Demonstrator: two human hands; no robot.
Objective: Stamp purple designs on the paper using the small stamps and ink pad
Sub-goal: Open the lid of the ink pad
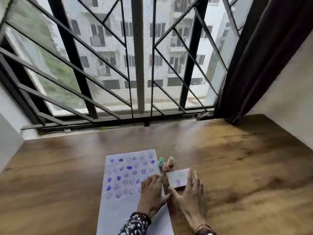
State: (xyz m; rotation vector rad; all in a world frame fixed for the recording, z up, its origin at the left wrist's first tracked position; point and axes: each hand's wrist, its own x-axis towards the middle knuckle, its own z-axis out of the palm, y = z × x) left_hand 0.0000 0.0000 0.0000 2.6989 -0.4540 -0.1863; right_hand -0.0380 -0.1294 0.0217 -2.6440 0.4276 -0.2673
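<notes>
left hand (151,189) flat, fingers spread on stamped paper (125,184); right hand (189,192) open beside ink pad (177,178); next likely picking a stamp (170,161).

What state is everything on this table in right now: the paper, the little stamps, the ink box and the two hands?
paper: flat, upper part covered in purple prints
three stamps: upright beside the paper, untouched
ink pad: closed or open, cannot tell; purple smudge on top
left hand: flat on the paper, holding nothing
right hand: open, at the ink pad
</notes>
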